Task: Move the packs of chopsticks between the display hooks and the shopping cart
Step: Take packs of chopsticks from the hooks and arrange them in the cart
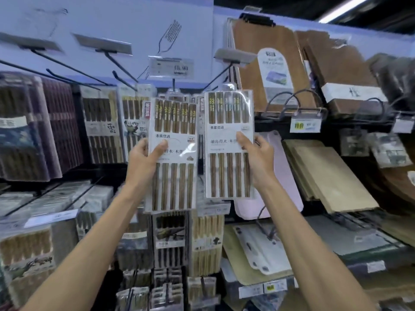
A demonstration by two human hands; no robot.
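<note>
Left hand (146, 154) grips one chopstick pack (173, 185); right hand (258, 156) grips a second pack (229, 176). Display hooks (122, 67) jut above both hands, and cutting boards (325, 176) lie rightward.

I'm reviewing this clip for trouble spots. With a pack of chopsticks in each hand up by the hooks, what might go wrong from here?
1. The left hand and right hand each grip one side edge of the left pack and right pack, so a pack may twist or slip.
2. Both hands are full, leaving none free to steady a bare hook.
3. The packs sit close together and might knock the hanging packs behind.
</note>
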